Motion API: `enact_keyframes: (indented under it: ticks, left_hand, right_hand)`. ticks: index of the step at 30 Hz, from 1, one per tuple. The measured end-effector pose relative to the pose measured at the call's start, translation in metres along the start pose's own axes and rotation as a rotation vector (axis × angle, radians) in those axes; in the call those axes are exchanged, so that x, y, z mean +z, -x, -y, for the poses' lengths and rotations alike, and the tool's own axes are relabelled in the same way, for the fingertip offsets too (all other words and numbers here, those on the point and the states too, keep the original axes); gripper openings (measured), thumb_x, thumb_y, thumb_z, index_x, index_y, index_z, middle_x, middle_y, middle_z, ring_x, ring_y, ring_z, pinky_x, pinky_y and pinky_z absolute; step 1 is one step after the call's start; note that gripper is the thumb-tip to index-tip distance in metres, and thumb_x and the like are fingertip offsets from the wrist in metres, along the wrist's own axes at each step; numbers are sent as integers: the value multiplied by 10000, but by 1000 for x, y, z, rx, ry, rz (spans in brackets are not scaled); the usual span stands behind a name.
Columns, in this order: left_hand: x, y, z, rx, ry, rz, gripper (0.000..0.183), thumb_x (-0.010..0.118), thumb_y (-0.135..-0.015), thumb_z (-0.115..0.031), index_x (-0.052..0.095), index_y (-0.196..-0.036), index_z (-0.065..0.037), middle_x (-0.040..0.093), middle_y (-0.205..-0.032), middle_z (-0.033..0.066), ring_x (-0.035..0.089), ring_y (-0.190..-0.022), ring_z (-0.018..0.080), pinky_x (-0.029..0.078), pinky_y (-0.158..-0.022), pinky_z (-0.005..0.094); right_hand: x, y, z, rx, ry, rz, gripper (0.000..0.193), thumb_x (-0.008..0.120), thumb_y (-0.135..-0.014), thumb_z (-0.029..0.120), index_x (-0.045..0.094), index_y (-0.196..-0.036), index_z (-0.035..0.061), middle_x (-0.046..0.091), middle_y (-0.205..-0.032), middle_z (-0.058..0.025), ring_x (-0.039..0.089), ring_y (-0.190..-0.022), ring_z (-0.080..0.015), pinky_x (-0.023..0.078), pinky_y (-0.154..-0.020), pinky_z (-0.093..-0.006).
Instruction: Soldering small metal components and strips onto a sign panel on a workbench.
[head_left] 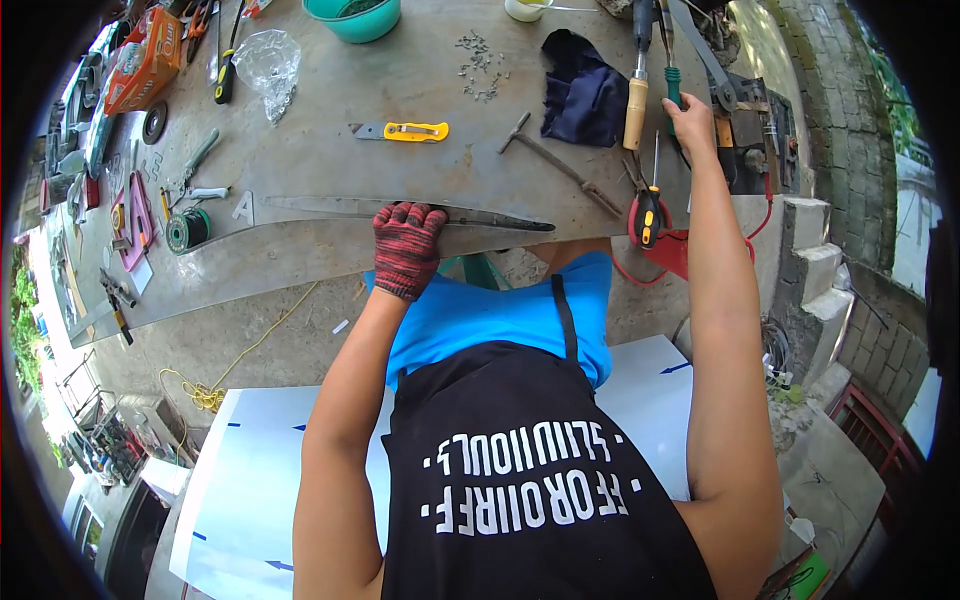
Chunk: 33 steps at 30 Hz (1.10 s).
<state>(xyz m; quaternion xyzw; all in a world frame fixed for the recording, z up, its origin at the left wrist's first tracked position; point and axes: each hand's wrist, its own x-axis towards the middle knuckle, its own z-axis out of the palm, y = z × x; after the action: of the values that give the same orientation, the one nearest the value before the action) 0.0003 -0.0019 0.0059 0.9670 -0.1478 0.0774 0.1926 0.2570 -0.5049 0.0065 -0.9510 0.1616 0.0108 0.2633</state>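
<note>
My left hand (406, 248), in a red and black knit glove, is closed over a long, thin metal blade (492, 218) at the near edge of the metal table. The blade lies across from left to right and tapers to a dark tip on the right. My bare right hand (692, 125) reaches to the far right, its fingers closed round the green handle of a slim tool (673, 84); its kind I cannot make out. Beside that handle lies a tool with a wooden handle (635, 115). Closer to me is a black and yellow screwdriver (650, 220).
A yellow utility knife (415, 131), a T-shaped metal rod (550, 160), a dark cloth (583, 95) and scattered small metal pieces (482, 68) lie on the table (330, 170). A green bowl (360, 22) stands at the back. Pliers, a wire spool (188, 230) and an orange box (146, 62) crowd the left.
</note>
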Motion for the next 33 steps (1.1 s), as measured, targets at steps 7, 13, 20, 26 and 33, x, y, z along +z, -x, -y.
enact_keyframes:
  ticks: [7,13,20,26,33]
  left_hand:
    - [4,0,-1,23,14,6,286,679,-783,-134,744,-1055,-196,733,-1074,52,684,-1076,295,454,-1014,501]
    - [-4,4,0,-11,5,40,282,654,-819,-136,746,-1079,-195,736,-1102,59,687,-1100,295,453,-1034,502]
    - [1,0,1,11,27,28,279,653,-828,-147,743,-1088,-193,736,-1114,60,684,-1115,298,453,-1034,506]
    - [1,3,2,4,11,29,281,654,-826,-146,741,-1088,-193,736,-1112,54,687,-1110,299,456,-1028,505]
    - [-3,3,0,-13,30,56,288,649,-831,-141,740,-1100,-187,736,-1127,53,682,-1126,299,452,-1040,507]
  right_hand:
    - [-46,18,-14,-84,60,-180,411,663,-1035,307,706,-1288,-14,770,-1101,-220,741,-1025,-364,552,-911,-445]
    - [-162,108,44,-385,182,-155,351,645,-1073,264,662,-1329,23,761,-1084,-174,728,-1031,-272,541,-920,-383]
    - [-225,237,163,-382,159,275,322,741,-1000,122,664,-1303,42,755,-1123,-122,729,-981,-186,548,-871,-320]
    - [-191,259,203,-692,359,538,325,768,-946,136,698,-1257,77,698,-975,-108,699,-833,-313,538,-720,-400]
    - [-164,256,212,-830,459,551,359,770,-936,180,712,-1281,102,635,-909,-87,677,-829,-280,520,-696,-430]
